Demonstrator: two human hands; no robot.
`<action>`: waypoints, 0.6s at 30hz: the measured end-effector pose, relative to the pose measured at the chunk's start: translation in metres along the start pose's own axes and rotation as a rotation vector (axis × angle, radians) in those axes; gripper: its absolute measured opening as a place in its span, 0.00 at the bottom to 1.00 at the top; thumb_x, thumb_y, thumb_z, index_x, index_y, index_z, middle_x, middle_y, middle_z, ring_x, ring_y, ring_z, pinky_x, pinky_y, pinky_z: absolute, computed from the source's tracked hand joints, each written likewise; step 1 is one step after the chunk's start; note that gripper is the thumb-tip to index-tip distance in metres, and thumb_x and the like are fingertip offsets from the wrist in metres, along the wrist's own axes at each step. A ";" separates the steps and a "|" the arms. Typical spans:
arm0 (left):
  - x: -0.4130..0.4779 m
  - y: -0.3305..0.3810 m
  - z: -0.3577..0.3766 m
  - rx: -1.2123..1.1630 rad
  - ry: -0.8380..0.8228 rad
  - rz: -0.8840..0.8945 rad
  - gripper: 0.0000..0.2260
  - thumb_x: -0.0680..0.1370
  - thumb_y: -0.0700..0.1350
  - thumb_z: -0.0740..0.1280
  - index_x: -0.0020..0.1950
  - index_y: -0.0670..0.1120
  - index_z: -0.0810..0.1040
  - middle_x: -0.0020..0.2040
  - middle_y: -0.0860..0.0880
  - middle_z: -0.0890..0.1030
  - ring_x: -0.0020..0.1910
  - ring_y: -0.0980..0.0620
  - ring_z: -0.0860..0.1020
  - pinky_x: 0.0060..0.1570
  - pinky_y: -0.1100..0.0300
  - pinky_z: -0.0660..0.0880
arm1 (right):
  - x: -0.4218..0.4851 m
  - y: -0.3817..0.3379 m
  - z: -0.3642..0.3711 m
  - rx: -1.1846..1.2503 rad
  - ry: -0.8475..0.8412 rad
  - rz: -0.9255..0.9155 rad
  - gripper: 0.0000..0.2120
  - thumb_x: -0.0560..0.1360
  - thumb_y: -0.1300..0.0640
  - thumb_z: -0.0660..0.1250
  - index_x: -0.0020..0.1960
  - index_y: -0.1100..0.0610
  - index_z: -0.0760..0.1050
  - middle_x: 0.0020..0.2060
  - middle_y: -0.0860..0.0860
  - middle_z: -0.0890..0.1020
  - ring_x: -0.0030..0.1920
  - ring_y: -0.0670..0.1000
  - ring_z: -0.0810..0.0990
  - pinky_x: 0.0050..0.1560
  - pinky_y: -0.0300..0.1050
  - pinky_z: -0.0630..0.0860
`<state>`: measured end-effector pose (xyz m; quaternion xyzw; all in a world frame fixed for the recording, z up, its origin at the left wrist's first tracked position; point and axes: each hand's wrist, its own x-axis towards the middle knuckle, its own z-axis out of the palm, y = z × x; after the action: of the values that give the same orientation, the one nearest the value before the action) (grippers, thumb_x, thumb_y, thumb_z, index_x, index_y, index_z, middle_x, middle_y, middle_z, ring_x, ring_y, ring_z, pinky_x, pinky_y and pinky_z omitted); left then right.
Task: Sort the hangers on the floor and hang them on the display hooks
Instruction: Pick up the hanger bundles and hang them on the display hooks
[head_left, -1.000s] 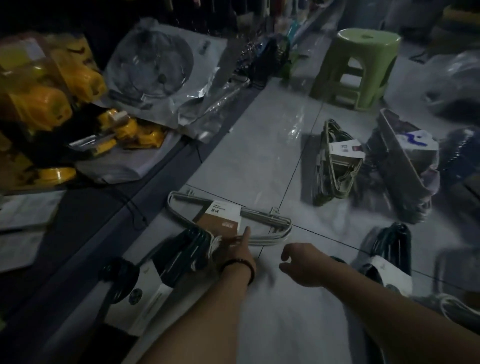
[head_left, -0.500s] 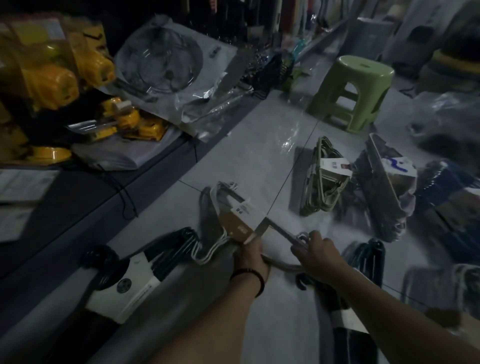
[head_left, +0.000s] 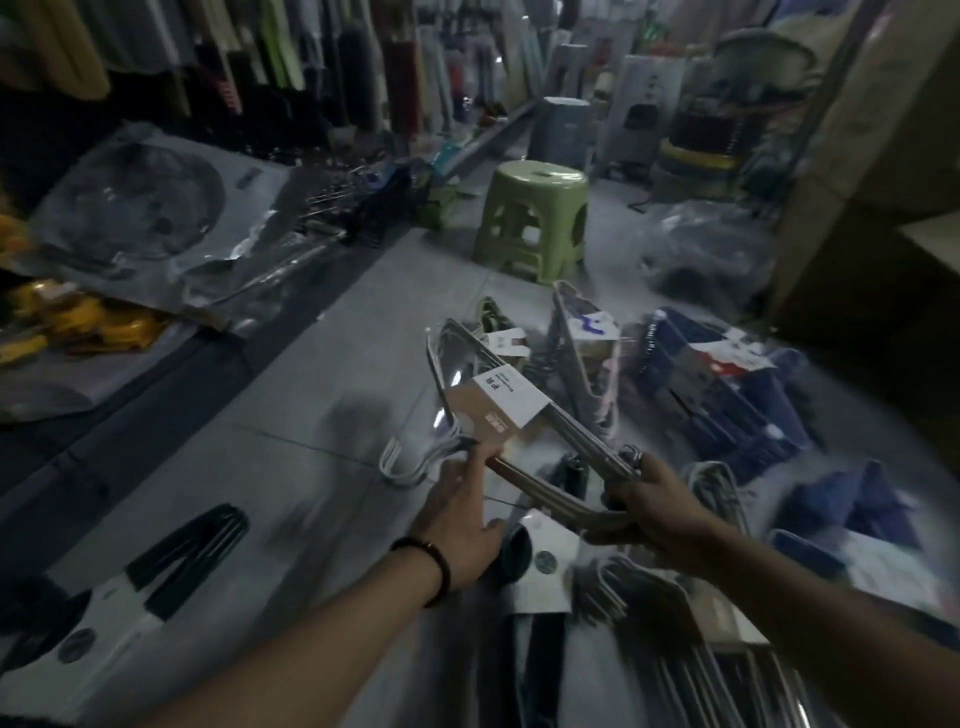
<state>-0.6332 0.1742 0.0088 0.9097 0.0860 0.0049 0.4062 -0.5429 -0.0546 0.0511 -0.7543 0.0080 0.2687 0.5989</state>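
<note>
Two hands are closed on one bundle of pale hangers (head_left: 457, 358) at centre frame, lifted off the floor (head_left: 291, 405): the left hand (head_left: 457, 525) at its hooks, the right hand (head_left: 654, 499) at its end. Other bundles are scattered below a green stool (head_left: 535, 218).

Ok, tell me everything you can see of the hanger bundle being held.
The hanger bundle is a stack of pale, metallic-looking hangers banded by a brown-and-white card label. White hooks curl out at its lower left. It is lifted off the floor and tilted, the left hand at its hook end and the right hand gripping its near corner.
</note>
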 end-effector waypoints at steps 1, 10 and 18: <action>-0.001 0.006 0.003 0.021 0.079 0.031 0.32 0.76 0.41 0.71 0.70 0.64 0.59 0.68 0.50 0.68 0.59 0.47 0.77 0.59 0.47 0.79 | -0.007 0.009 -0.018 0.036 0.006 0.006 0.15 0.78 0.74 0.62 0.60 0.59 0.70 0.49 0.65 0.77 0.39 0.63 0.85 0.47 0.68 0.84; 0.059 0.071 0.013 -0.333 0.108 -0.676 0.48 0.67 0.73 0.70 0.76 0.43 0.66 0.74 0.38 0.72 0.70 0.33 0.74 0.68 0.44 0.73 | -0.050 0.057 -0.144 0.188 0.158 -0.025 0.16 0.77 0.72 0.65 0.60 0.57 0.73 0.47 0.63 0.82 0.41 0.64 0.86 0.47 0.72 0.82; 0.072 0.097 0.071 -0.709 -0.114 -0.753 0.12 0.86 0.47 0.61 0.60 0.38 0.73 0.31 0.39 0.81 0.28 0.46 0.78 0.25 0.58 0.75 | -0.067 0.093 -0.165 0.366 0.147 0.004 0.15 0.80 0.69 0.65 0.61 0.53 0.72 0.52 0.64 0.78 0.46 0.67 0.85 0.52 0.76 0.80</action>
<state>-0.5421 0.0700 0.0290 0.6211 0.3783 -0.1622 0.6669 -0.5663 -0.2517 0.0180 -0.6505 0.1020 0.2080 0.7233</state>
